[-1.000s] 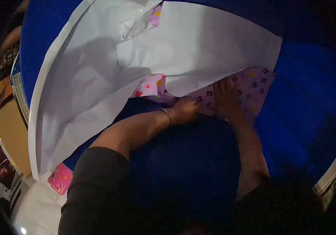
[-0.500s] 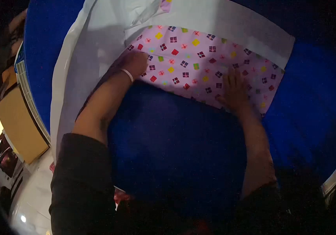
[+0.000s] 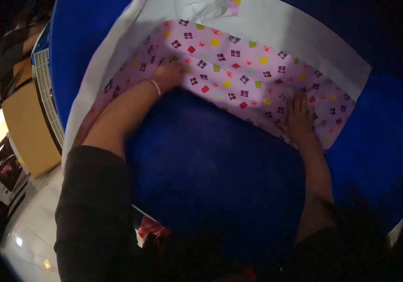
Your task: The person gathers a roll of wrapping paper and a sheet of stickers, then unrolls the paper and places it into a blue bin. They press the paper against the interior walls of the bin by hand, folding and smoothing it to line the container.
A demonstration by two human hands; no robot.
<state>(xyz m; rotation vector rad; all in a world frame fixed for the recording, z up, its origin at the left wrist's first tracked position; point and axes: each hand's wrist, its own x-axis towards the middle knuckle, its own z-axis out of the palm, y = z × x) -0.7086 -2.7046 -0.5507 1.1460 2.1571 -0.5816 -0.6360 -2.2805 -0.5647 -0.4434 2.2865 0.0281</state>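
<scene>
A sheet of pink wrapping paper (image 3: 239, 70), printed with small coloured gift boxes, lies folded with its white underside (image 3: 323, 44) showing behind the printed strip. My left hand (image 3: 167, 76), with a pale band at the wrist, is at the strip's near edge, its fingers curled in on the paper. Part of those fingers is hard to see in the dim light. Farther right, my right hand (image 3: 299, 120) rests flat on the printed side near the lower right corner, fingers stretched out.
Under the paper is a blue tabletop (image 3: 211, 155), reaching up on the left and right. Beyond its left edge are a brown cardboard-like panel (image 3: 32, 127), a white slatted rack (image 3: 44, 77) and a shiny pale floor (image 3: 37, 235). A red and white item (image 3: 152, 230) shows near my body.
More of the printed side now shows at the left, around my left forearm, where white was before. The strip and my right hand appear lower and farther right in view; the right hand stays flat.
</scene>
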